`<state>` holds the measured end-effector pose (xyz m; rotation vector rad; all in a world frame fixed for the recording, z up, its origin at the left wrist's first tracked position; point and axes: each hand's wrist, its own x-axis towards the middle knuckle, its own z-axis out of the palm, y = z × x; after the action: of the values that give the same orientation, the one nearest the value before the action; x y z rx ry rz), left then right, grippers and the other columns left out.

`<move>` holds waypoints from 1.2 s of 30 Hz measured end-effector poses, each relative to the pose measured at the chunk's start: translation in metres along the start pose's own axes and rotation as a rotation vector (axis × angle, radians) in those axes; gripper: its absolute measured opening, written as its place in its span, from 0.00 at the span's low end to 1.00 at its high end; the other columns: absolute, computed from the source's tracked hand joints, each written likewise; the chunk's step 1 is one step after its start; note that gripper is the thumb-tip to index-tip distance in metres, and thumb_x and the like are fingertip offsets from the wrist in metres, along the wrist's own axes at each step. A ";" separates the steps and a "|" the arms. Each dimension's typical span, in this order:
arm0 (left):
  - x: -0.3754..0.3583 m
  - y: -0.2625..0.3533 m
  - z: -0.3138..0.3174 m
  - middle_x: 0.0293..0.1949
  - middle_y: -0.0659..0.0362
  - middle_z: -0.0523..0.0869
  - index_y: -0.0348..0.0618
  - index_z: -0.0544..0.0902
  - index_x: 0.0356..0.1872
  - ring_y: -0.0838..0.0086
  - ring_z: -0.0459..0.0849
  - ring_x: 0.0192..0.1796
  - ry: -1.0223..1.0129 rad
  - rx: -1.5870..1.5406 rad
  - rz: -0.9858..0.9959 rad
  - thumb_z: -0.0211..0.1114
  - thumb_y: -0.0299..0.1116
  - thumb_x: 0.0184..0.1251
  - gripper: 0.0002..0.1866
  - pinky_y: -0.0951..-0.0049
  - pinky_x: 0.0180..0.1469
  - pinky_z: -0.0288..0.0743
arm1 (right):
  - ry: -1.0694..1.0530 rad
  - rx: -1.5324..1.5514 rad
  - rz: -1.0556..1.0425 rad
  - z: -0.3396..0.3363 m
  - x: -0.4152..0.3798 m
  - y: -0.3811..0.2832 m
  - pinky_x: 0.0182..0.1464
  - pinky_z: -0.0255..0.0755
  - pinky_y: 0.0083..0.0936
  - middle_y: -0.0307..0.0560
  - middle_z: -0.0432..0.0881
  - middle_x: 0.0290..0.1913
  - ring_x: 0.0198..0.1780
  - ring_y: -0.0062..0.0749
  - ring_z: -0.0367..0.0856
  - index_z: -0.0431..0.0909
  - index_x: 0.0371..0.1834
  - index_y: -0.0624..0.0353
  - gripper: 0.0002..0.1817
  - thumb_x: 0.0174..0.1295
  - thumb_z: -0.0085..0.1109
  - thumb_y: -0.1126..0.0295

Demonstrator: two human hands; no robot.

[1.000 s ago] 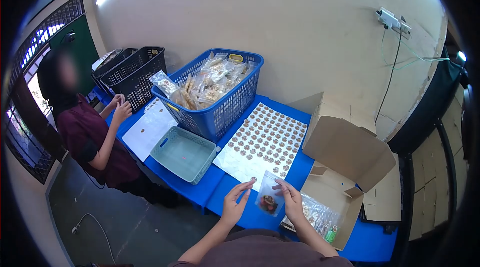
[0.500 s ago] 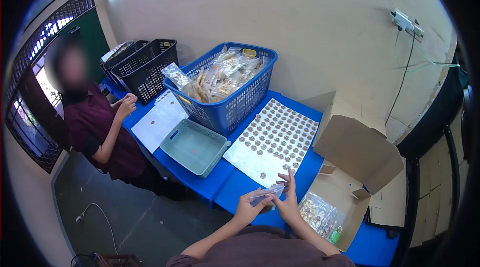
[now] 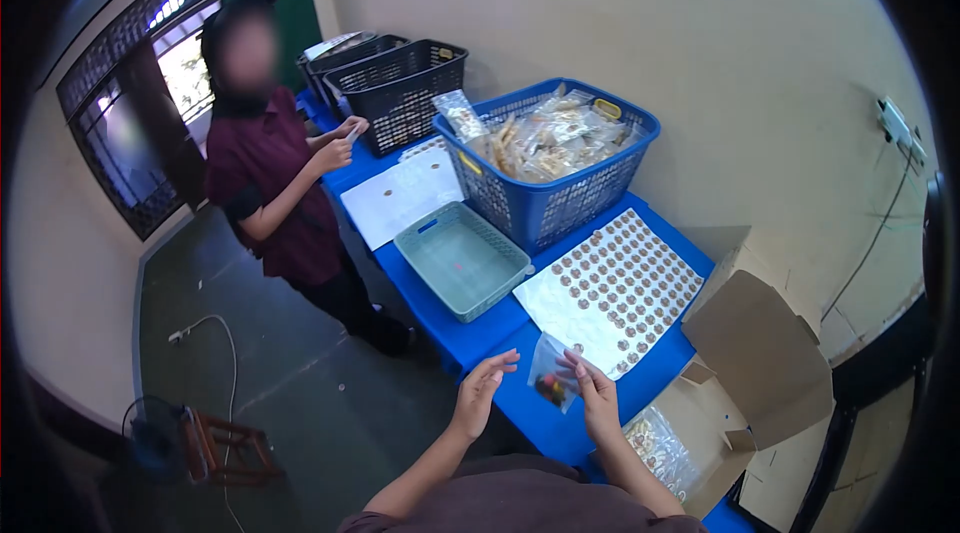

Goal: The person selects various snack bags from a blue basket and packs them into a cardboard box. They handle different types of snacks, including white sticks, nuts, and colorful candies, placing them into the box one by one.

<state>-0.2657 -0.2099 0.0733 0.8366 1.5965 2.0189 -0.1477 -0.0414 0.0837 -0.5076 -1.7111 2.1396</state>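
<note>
Your right hand [image 3: 598, 398] holds the small clear packet [image 3: 551, 380] in a pinch grip at the surface's [image 3: 520, 403] near edge, left hand [image 3: 478, 395] open beside it; keep the packet upright and support its free side.

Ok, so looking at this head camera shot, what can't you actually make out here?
- Head view: contents of the small clear bag in the right hand; too small, only red and dark bits show.
- Printing on the sticker sheet: too small.
- Cardboard box: its bottom is cut off by the frame edge.
- Black baskets: contents hidden by their walls.
</note>
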 end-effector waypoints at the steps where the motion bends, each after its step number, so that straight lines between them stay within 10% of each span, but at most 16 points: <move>1: -0.007 0.002 0.001 0.62 0.53 0.76 0.37 0.69 0.66 0.67 0.74 0.62 -0.019 -0.002 -0.013 0.52 0.31 0.71 0.23 0.66 0.66 0.63 | -0.037 0.011 -0.022 0.007 -0.001 -0.002 0.62 0.67 0.28 0.50 0.77 0.59 0.56 0.30 0.78 0.73 0.62 0.65 0.22 0.74 0.44 0.60; 6: -0.043 0.015 0.033 0.69 0.52 0.67 0.38 0.59 0.72 0.65 0.64 0.70 -0.031 0.082 -0.003 0.61 0.32 0.69 0.33 0.67 0.69 0.59 | -0.323 -0.174 -0.282 0.032 -0.021 0.000 0.65 0.62 0.31 0.53 0.71 0.61 0.62 0.36 0.71 0.70 0.65 0.63 0.23 0.75 0.40 0.59; 11: -0.072 0.027 0.058 0.53 0.54 0.81 0.34 0.80 0.51 0.72 0.80 0.54 0.095 -0.087 -0.297 0.59 0.35 0.72 0.15 0.72 0.60 0.70 | 0.152 -0.317 -0.333 0.032 -0.052 -0.011 0.60 0.65 0.33 0.53 0.71 0.59 0.60 0.38 0.70 0.77 0.56 0.63 0.18 0.63 0.60 0.69; 16: -0.096 -0.002 0.089 0.49 0.58 0.82 0.37 0.77 0.56 0.77 0.80 0.50 0.011 -0.136 -0.228 0.57 0.37 0.74 0.17 0.75 0.53 0.73 | -0.115 -0.131 -0.150 -0.020 -0.077 -0.006 0.53 0.72 0.29 0.50 0.78 0.53 0.51 0.32 0.78 0.82 0.43 0.64 0.11 0.68 0.56 0.67; 25: -0.109 -0.008 0.158 0.37 0.67 0.78 0.49 0.71 0.60 0.88 0.71 0.30 -0.147 -0.082 -0.533 0.57 0.46 0.72 0.21 0.87 0.27 0.68 | 0.096 0.156 -0.065 -0.068 -0.146 -0.025 0.58 0.71 0.30 0.51 0.77 0.54 0.56 0.31 0.75 0.67 0.64 0.64 0.23 0.70 0.53 0.63; 30: -0.116 0.004 0.193 0.42 0.64 0.80 0.46 0.70 0.62 0.88 0.74 0.33 -0.359 -0.012 -0.294 0.62 0.40 0.70 0.23 0.87 0.28 0.69 | 0.153 0.079 0.096 -0.109 -0.183 -0.007 0.51 0.72 0.22 0.46 0.80 0.51 0.48 0.25 0.78 0.70 0.61 0.65 0.23 0.66 0.59 0.65; 36: -0.134 -0.011 0.222 0.58 0.55 0.74 0.37 0.64 0.65 0.71 0.72 0.62 -0.603 -0.076 -0.221 0.66 0.30 0.65 0.30 0.69 0.65 0.64 | 0.453 0.203 -0.050 -0.151 -0.201 -0.012 0.50 0.72 0.23 0.45 0.85 0.39 0.44 0.25 0.80 0.82 0.41 0.65 0.12 0.67 0.58 0.66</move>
<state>-0.0161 -0.1385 0.0711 1.0592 1.1981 1.4711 0.1013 -0.0077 0.0755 -0.8072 -1.2337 1.9449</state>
